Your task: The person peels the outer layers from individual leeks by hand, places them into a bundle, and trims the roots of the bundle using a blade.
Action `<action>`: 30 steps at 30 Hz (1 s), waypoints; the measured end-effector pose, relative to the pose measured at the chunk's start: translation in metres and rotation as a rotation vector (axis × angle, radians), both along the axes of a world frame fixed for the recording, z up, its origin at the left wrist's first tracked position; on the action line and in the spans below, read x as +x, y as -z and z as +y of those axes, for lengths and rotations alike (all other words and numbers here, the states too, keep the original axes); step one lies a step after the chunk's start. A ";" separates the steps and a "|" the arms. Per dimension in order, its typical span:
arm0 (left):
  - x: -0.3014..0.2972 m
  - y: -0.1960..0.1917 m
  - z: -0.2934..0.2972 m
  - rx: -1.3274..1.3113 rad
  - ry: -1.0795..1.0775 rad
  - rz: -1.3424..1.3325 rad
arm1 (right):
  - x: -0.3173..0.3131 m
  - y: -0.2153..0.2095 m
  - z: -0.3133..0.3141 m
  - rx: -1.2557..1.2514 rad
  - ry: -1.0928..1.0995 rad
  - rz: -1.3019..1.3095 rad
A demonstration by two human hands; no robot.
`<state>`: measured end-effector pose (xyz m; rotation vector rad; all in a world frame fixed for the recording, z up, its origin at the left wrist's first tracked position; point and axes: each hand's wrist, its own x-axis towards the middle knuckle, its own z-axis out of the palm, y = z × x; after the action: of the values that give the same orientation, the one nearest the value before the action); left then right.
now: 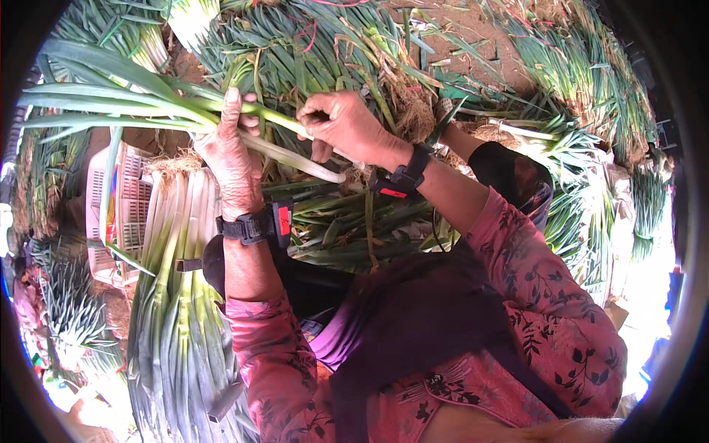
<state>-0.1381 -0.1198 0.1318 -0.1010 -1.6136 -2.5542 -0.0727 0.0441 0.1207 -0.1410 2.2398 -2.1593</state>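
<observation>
My left hand (pixel 230 151) is wrapped round a few green onions (pixel 148 109), its thumb up along them. Their long green leaves fan out to the left, and a white root end slants down to the right. At the right of these stalks my right hand (pixel 351 131) has its fingers curled and pinched on one pale green stalk; the exact fingertip contact is partly hidden. Behind both hands lie loose green onions (pixel 281 63) with dark green leaves.
A large bundle of green onions (pixel 173 295) lies at my left, roots toward the back. Beside it stands a white plastic basket (pixel 136 199). More bundles (pixel 598 81) lie at the far right. Onion scraps litter the brown ground (pixel 476 37).
</observation>
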 end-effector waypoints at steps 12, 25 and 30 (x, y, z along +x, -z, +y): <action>0.023 0.011 0.018 -0.024 0.115 -0.031 | 0.018 0.005 0.013 0.261 -0.041 0.074; 0.017 0.010 0.017 -0.002 0.266 -0.114 | 0.040 0.019 0.019 0.770 0.042 0.570; 0.016 0.009 0.016 0.012 0.172 -0.131 | 0.044 0.037 0.030 0.902 -0.046 0.471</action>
<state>-0.1218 -0.1042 0.1228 -0.0758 -1.7039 -2.7519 -0.0290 0.0744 0.0835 -0.6994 3.1555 -0.9657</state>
